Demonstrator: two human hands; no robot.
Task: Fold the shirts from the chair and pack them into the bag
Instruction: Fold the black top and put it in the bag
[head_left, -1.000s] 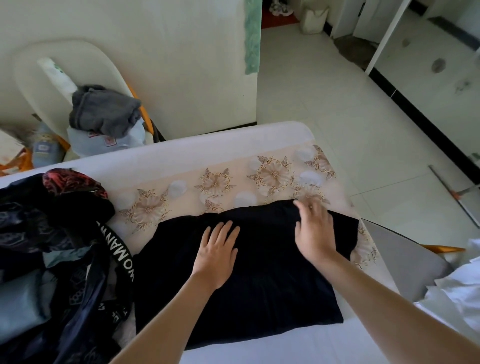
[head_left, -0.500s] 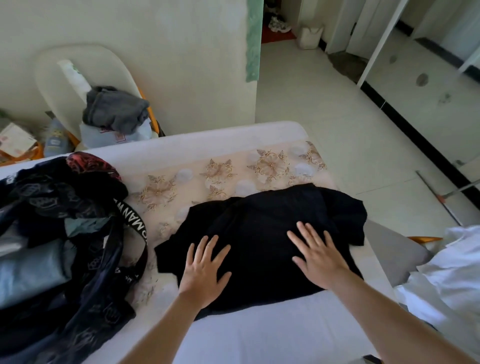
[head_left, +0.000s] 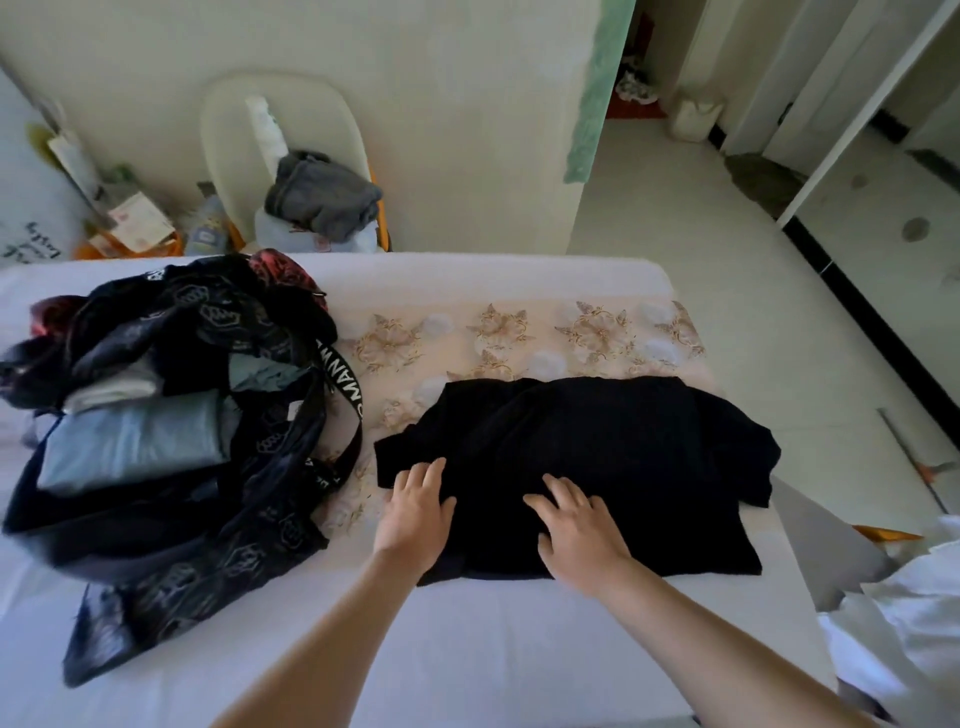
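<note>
A black shirt lies partly folded on the bed, a sleeve sticking out at its right. My left hand rests on the shirt's near left edge with fingers spread and nearly straight. My right hand lies flat on the shirt's near middle. The dark patterned bag sits open at the left of the bed with folded grey-blue and white clothes inside. A cream chair behind the bed holds a grey garment on top of a pale one.
A floral runner crosses the bed behind the shirt. White fabric is heaped at the right edge. Bottles and papers clutter the floor by the wall. Tiled floor opens to the right.
Both hands slid from the shirt's far edge back toward me and leftward. The view shifted, bringing the bag further into frame.
</note>
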